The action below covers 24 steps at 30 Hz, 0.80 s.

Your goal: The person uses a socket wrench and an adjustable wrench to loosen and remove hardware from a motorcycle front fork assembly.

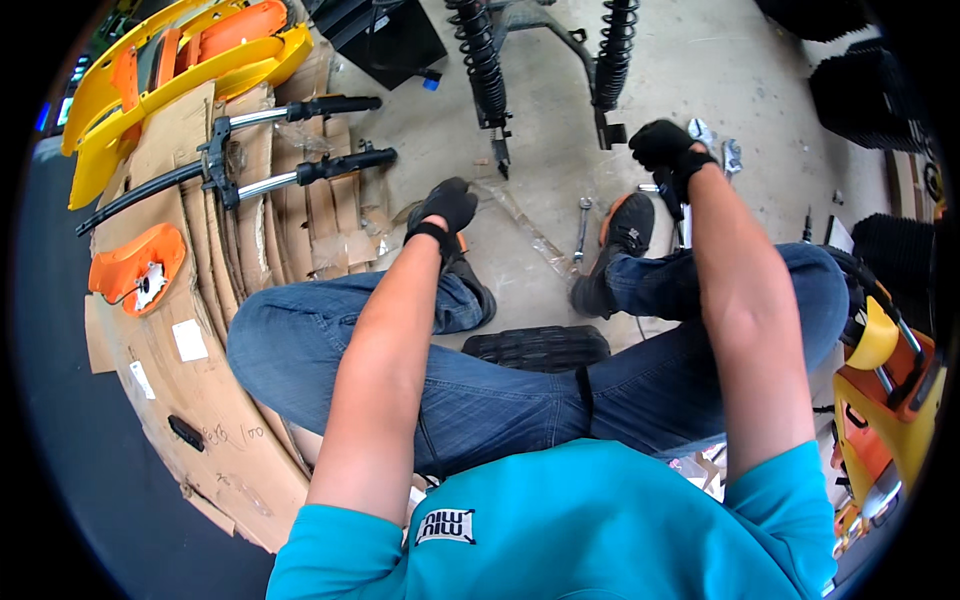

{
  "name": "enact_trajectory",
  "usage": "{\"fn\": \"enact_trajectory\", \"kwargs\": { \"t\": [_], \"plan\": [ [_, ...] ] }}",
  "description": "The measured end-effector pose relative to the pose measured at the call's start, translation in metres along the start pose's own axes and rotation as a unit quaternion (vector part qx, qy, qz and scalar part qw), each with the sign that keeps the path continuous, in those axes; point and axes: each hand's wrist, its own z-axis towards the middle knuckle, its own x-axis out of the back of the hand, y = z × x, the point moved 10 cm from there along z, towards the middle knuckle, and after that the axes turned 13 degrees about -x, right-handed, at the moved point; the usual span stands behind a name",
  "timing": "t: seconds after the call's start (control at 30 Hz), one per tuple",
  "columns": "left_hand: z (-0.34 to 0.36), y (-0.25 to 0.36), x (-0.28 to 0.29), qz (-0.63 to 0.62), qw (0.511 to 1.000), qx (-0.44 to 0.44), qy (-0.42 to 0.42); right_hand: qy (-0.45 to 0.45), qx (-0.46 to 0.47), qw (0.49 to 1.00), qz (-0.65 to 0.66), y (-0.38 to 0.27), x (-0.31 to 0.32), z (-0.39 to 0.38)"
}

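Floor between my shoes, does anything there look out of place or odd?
Two things look stray underfoot: a wrench lies loose beside the right shoe, and a strip of clear plastic trails across the floor, ending near the wrench. I see no obvious spill there.

Two black coil-spring shocks (617,50) sit well apart.

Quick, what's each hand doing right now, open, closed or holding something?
Left hand: gloved; open or closed can't be told, no held object visible.
Right hand: gloved; its grip can't be told.
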Motion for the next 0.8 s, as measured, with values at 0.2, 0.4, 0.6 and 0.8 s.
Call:
{"fn": "enact_trajectory", "kwargs": {
  "t": [0.2,0.4,0.6,0.8],
  "plan": [
    [0.000,0.032,0.005,0.013,0.999,0.032,-0.038,0.104,-0.145,0.966,0.187,-0.009,0.201,-0.147],
    [0.025,0.090,0.004,-0.012,0.998,-0.064,-0.023,0.287,-0.083,0.935,0.191,-0.038,0.278,-0.253],
    [0.033,0.125,0.001,-0.033,0.995,-0.096,-0.007,0.243,-0.069,0.916,0.312,-0.010,0.212,-0.294],
    [0.017,0.131,0.068,-0.049,0.993,-0.109,0.014,0.140,-0.091,0.905,0.391,-0.018,0.080,-0.292]
  ]
}}
